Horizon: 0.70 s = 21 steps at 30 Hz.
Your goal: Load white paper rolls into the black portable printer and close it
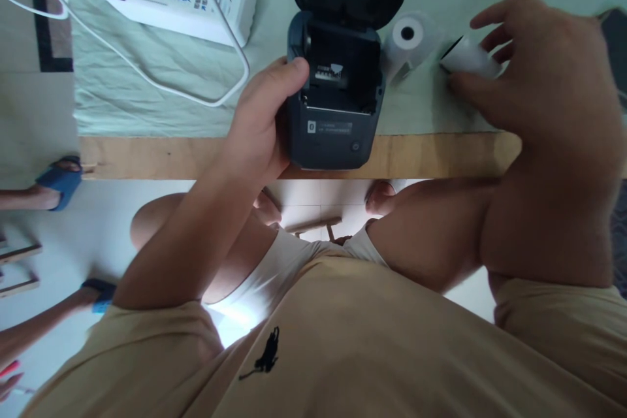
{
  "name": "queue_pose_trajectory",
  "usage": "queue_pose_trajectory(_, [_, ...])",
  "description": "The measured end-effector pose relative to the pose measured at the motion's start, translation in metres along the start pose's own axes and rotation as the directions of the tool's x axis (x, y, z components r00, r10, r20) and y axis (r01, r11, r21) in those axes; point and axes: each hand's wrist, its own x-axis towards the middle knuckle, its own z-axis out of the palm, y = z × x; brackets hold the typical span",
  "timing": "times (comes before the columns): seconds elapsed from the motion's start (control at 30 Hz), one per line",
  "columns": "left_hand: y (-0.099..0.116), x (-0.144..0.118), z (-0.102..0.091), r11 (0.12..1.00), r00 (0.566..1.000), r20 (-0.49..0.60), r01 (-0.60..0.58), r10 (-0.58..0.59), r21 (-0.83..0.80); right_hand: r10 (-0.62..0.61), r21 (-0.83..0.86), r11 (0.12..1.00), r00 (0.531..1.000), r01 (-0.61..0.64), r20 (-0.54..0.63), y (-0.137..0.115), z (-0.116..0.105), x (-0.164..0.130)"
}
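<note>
Partly blurred right hand (533, 72) gripping paper roll (467, 57)

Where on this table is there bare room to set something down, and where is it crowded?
Bare cloth lies between the white cable and the table's wooden edge, left of the left hand. It is crowded from the open printer rightward: a paper roll stands beside it, and the right hand grips another roll.
</note>
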Motion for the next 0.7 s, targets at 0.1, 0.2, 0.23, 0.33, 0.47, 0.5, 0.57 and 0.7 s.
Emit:
queue_pose_trajectory(0.1, [-0.001,0.000,-0.001,0.999,0.999,0.032,-0.024,0.025,-0.024,0.026,0.135,0.991,0.993,-0.011,-0.112,0.005,0.005,0.003])
queue_pose_trajectory(0.2, [-0.001,0.001,-0.002,0.999,0.999,0.038,-0.023,0.024,-0.021,0.139,0.548,0.836,0.961,0.016,-0.240,0.010,0.011,0.010])
queue_pose_trajectory(0.23, [0.000,0.001,-0.001,1.000,1.000,0.025,-0.015,0.016,-0.012,0.179,0.696,0.717,0.958,0.029,-0.224,0.012,0.013,0.014])
queue_pose_trajectory(0.33, [0.000,0.000,0.000,1.000,1.000,-0.022,0.001,0.000,0.031,0.128,0.938,0.346,0.991,-0.015,-0.031,0.013,0.012,0.022])
queue_pose_trajectory(0.47, [0.002,0.002,0.001,0.997,0.999,-0.041,0.018,-0.016,0.069,0.066,0.979,0.172,0.993,-0.112,0.102,0.005,0.005,0.020])
queue_pose_trajectory(0.5, [0.002,0.002,0.000,0.997,0.999,-0.040,0.026,-0.023,0.072,0.078,0.982,0.176,0.995,-0.069,0.056,0.002,0.005,0.018])
queue_pose_trajectory(0.57, [0.002,0.003,0.000,0.996,0.999,-0.031,0.029,-0.027,0.079,0.065,0.977,0.205,0.996,0.053,-0.068,-0.004,0.007,0.014])
queue_pose_trajectory(0.7, [0.001,0.002,-0.002,0.996,1.000,-0.006,-0.018,0.019,0.082,0.004,0.938,0.305,0.985,0.165,-0.175,-0.003,0.014,0.012])
